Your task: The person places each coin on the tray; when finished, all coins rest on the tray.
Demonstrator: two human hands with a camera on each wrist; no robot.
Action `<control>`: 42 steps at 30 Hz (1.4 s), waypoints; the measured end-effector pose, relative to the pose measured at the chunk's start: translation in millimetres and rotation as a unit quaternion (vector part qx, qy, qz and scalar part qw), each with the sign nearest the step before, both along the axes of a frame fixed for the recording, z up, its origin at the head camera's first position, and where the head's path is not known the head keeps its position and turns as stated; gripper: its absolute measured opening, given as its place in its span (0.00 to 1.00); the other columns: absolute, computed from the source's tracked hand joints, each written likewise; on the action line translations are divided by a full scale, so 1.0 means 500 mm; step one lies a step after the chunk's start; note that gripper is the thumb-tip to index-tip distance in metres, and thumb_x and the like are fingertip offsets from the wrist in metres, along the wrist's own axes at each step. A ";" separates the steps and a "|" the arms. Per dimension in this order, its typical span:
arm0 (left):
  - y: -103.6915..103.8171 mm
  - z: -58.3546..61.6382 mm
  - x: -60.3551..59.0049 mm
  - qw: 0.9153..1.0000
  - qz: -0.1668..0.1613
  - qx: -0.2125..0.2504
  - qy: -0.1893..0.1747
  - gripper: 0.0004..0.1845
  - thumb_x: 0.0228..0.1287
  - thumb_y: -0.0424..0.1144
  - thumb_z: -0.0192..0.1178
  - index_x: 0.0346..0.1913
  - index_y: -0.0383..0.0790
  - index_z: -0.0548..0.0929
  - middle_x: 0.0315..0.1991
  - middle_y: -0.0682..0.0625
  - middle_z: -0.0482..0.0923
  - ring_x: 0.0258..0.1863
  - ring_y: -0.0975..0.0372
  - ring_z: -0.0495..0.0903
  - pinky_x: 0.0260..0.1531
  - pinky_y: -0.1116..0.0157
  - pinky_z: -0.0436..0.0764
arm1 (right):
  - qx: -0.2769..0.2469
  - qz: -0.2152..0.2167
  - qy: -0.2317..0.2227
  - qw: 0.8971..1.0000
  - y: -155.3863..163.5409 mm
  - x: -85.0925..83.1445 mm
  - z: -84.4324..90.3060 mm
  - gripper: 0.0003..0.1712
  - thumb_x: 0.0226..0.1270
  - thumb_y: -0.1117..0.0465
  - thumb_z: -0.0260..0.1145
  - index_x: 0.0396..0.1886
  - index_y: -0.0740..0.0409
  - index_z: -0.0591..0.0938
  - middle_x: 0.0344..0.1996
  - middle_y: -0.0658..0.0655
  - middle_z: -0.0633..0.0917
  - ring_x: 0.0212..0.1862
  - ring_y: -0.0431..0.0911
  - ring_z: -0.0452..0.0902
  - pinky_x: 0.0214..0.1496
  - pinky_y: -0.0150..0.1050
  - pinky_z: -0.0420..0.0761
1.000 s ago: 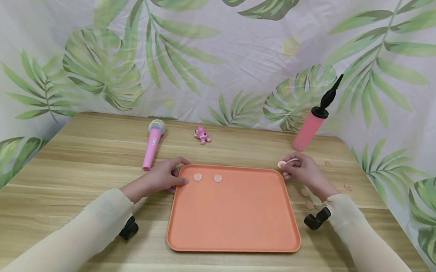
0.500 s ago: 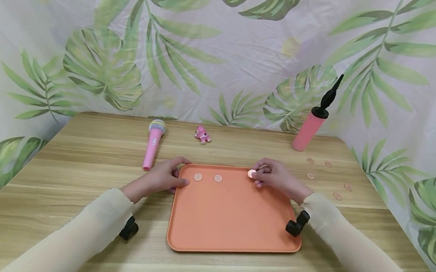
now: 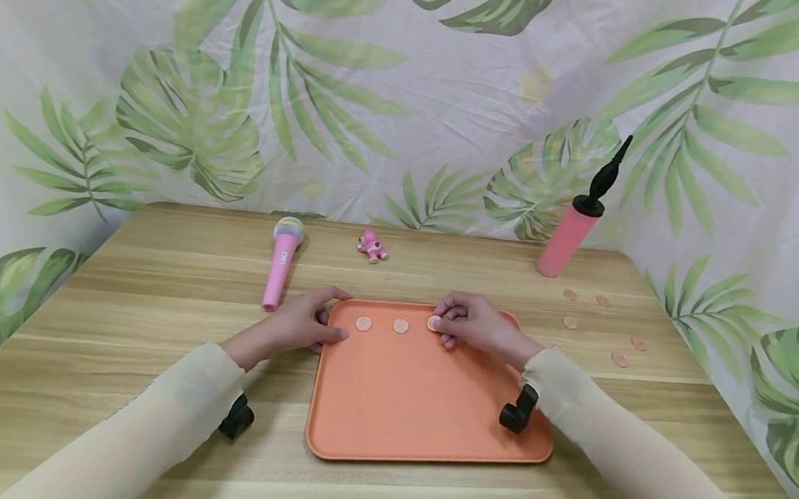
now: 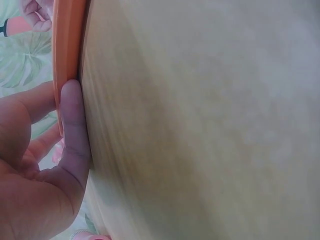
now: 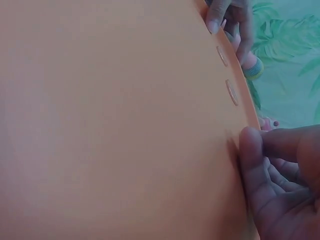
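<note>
An orange tray (image 3: 424, 395) lies flat on the wooden table. My left hand (image 3: 296, 324) grips its far left corner, thumb and fingers about the rim; in the left wrist view a finger (image 4: 73, 102) lies along the tray's outer side. Two pale copper-coloured coins, the left coin (image 3: 364, 323) and the middle coin (image 3: 400, 326), rest inside along the far rim. To their right, my right hand (image 3: 471, 324) pinches a third coin (image 3: 433, 322) between thumb and fingers, low over the tray and in line with the other two. The fingers partly hide this coin.
Several loose coins (image 3: 570, 323) lie on the table right of the tray. Behind them stands a pink hand pump (image 3: 564, 240) with a black nozzle. A pink microphone (image 3: 281, 265) and a small pink toy figure (image 3: 372, 247) are beyond the tray, before a leaf-patterned cloth (image 3: 434, 116).
My right hand has carried a coin leftward from beyond the tray's right edge to beside the two coins at the far rim. The left hand has stayed on the corner.
</note>
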State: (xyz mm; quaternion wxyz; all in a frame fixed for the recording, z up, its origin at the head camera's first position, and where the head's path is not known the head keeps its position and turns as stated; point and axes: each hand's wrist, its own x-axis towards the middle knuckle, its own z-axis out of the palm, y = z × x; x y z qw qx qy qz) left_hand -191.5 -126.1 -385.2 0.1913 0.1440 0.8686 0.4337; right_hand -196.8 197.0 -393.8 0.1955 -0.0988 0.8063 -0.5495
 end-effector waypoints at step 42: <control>-0.002 -0.006 0.000 1.000 -0.001 -0.004 0.014 0.33 0.67 0.34 0.71 0.72 0.36 0.73 0.27 0.51 0.69 0.23 0.63 0.73 0.25 0.69 0.83 | 0.154 0.011 0.097 0.983 -0.021 0.015 0.008 0.08 0.74 0.63 0.69 0.43 0.64 0.80 0.30 0.57 0.83 0.22 0.41 0.75 0.27 0.33 0.82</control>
